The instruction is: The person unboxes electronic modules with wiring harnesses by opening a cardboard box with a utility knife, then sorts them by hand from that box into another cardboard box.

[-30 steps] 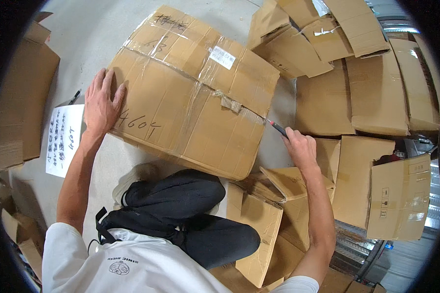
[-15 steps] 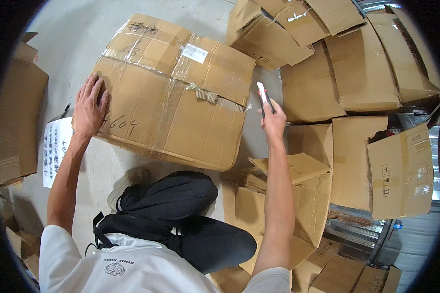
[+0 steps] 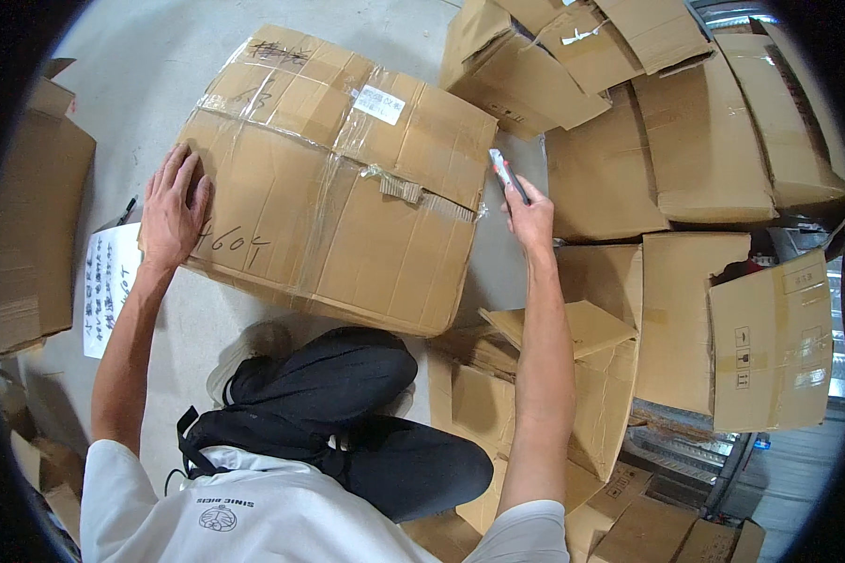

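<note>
A large brown cardboard box (image 3: pixel 272 202) sits before me, its top crossed by clear tape with a torn strip near the right edge. On its left edge my left hand (image 3: pixel 176 205) lies flat, fingers stretched out and holding nothing. Just off the box's right side, my right hand (image 3: pixel 530 214) is closed around a box cutter (image 3: pixel 510 175) with a dark handle and red parts. The cutter points up and away from me, apart from the box. A white label (image 3: pixel 379 104) is stuck on the box's far part.
Several cardboard boxes (image 3: pixel 709 141) are stacked along the right. An opened box (image 3: pixel 587 375) lies beside my right forearm. On the floor at left are a handwritten paper sheet (image 3: pixel 110 286) and a black pen (image 3: pixel 128 212). Another box (image 3: pixel 38 216) stands at the far left.
My right hand has shifted slightly right and toward me, and the cutter has turned in its grip. My left hand stays on the box.
</note>
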The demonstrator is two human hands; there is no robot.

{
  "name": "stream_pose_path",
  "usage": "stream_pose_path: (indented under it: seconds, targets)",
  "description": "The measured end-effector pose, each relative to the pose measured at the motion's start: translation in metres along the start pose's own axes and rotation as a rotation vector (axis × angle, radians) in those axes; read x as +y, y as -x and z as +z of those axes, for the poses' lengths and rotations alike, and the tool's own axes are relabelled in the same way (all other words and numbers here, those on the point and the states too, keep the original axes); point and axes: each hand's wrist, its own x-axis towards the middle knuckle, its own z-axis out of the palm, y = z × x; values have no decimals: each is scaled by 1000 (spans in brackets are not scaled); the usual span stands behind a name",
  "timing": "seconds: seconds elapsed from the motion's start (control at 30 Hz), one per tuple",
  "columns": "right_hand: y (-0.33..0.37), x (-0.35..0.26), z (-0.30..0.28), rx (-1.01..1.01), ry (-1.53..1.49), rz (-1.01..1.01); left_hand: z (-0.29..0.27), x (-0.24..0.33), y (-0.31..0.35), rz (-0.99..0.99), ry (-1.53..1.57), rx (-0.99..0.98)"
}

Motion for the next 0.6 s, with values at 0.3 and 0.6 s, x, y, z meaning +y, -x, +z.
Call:
stream_pose_path:
  seconds: [0.3,0.6]
  targets:
    - [93,16,-36,-167,-3,76,5,-1,2,20,0,58]
    - [181,-13,-48,-373,139,177,6,-10,3,23,19,68]
